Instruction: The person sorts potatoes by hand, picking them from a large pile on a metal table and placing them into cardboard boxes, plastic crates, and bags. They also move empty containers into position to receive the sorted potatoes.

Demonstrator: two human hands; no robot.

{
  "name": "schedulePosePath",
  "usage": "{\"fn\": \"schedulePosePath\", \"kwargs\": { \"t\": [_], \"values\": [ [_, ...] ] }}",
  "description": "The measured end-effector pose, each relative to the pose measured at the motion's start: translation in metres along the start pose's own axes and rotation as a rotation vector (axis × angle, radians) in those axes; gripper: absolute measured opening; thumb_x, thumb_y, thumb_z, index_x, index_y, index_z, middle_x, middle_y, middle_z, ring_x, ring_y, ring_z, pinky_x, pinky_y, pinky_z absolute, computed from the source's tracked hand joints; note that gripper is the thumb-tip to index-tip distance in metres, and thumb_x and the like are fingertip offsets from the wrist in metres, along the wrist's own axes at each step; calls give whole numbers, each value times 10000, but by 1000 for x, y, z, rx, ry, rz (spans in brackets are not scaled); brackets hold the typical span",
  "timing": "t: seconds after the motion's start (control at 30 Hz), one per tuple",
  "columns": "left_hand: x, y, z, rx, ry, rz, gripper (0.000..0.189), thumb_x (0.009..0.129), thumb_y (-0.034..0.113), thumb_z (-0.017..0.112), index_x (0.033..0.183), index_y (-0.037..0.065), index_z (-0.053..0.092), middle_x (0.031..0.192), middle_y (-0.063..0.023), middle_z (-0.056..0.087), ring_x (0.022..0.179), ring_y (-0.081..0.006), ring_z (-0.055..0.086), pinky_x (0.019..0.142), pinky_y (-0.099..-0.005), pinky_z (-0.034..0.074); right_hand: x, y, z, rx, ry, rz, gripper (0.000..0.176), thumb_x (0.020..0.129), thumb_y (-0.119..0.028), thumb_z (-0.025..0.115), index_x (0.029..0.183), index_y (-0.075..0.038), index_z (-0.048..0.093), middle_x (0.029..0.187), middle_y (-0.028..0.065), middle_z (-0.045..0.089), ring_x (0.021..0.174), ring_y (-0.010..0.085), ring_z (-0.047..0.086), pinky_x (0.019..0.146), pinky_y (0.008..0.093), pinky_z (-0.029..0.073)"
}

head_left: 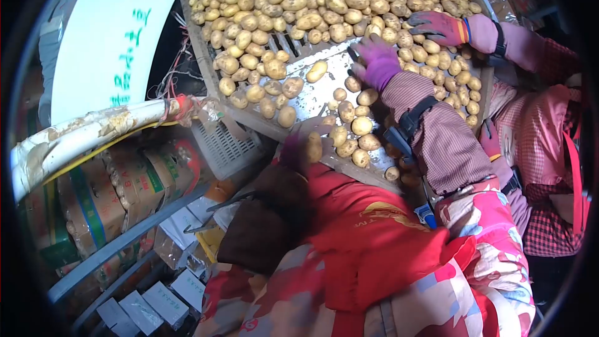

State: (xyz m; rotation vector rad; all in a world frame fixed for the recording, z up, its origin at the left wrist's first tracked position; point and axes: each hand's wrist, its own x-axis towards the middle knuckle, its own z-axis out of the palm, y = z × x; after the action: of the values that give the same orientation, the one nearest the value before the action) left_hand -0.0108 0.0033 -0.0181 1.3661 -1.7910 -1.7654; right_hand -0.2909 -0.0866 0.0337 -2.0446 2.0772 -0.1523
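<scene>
Many yellow-brown potatoes [306,1] lie on a sloping metal table [337,65] with a slatted section. My right hand [377,62], in a purple glove with dark fingertips, reaches across the middle of it. Its fingers are spread beside the potatoes at the edge of the heap. My left hand [298,150], also gloved and smeared by motion, is low at the table's near edge. A blurred potato [314,147] appears gripped in it, its fingers partly hidden. Several loose potatoes [346,111] lie between my two hands on the bare metal.
At the right, a co-worker's gloved hand [440,28] rests on the heap; their other hand [490,140] is lower. A white crate [228,150] stands left of the table. Cardboard boxes [93,203], a peeling white pole [93,131] and a handwritten sign [106,43] are farther left.
</scene>
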Motion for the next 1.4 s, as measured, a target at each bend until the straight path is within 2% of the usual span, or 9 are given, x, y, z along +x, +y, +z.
{"fn": "schedulePosePath", "kwargs": {
  "t": [0.13,0.27,0.43,0.77,0.87,1.0,1.1,1.2,1.4],
  "values": [
    [0,34,7,-930,79,-371,445,1006,364,458,1348,82,495,1257,-137,615,947,-249,647,779,-364,539,-60,35,28,43,355,-447,255,810,-235,664,1043,-133,679,1215,137,591,1135,343,544,978,518,416],
    [-5,15,6,-1043,84,-261,458,1008,368,453,1353,70,491,1267,-138,609,949,-247,648,776,-370,541,-106,50,-11,86,163,-95,310,745,-209,698,1050,-155,697,982,106,604,880,322,582,793,483,447],
    [-11,12,10,-1184,68,-197,426,1012,350,451,1317,57,505,1258,-150,606,980,-236,637,784,-359,543,-98,4,8,85,485,-271,333,751,-176,735,1074,-113,683,1144,135,623,1142,365,538,983,489,418],
    [-85,-21,0,-1146,51,37,469,1006,299,523,1412,95,408,1256,-149,580,952,-182,613,744,-324,538,11,-143,35,27,-283,-297,632,705,-319,795,1277,-165,575,1188,140,654,1073,343,624,915,456,480],
    [-93,2,-12,-1325,209,-138,517,1028,340,488,1491,170,333,1289,-151,565,921,-172,609,738,-323,535,-25,-128,36,1053,-560,-65,649,759,-463,819,1254,-101,604,1097,78,689,1003,198,650,917,354,494],
    [-90,16,-18,-1112,77,-68,525,992,434,532,1416,144,424,1187,-117,618,841,-184,652,688,-327,553,-89,-132,23,695,-371,-445,481,959,-413,613,1307,-81,604,1117,65,696,1039,176,636,936,331,481],
    [-94,20,-13,-1182,2,42,575,981,531,504,1404,148,435,1191,-151,631,774,-148,638,661,-307,553,-93,-114,8,1317,-583,-96,474,1028,-413,475,1345,-77,583,1140,102,669,1086,199,603,984,357,449],
    [-115,33,-11,-1212,6,144,653,969,600,464,1432,143,408,1219,-182,621,731,-140,627,617,-289,551,-90,-83,57,528,-5,-323,440,921,-335,611,1306,-123,589,978,109,668,978,331,637,867,398,496],
    [-147,18,-1,-1277,96,241,770,951,589,521,1542,176,251,1333,-256,545,750,-176,666,582,-306,576,-164,-93,102,-38,176,-387,493,859,-462,629,1311,-272,586,1507,198,373,1384,363,368,1102,603,231]
  ]
}}
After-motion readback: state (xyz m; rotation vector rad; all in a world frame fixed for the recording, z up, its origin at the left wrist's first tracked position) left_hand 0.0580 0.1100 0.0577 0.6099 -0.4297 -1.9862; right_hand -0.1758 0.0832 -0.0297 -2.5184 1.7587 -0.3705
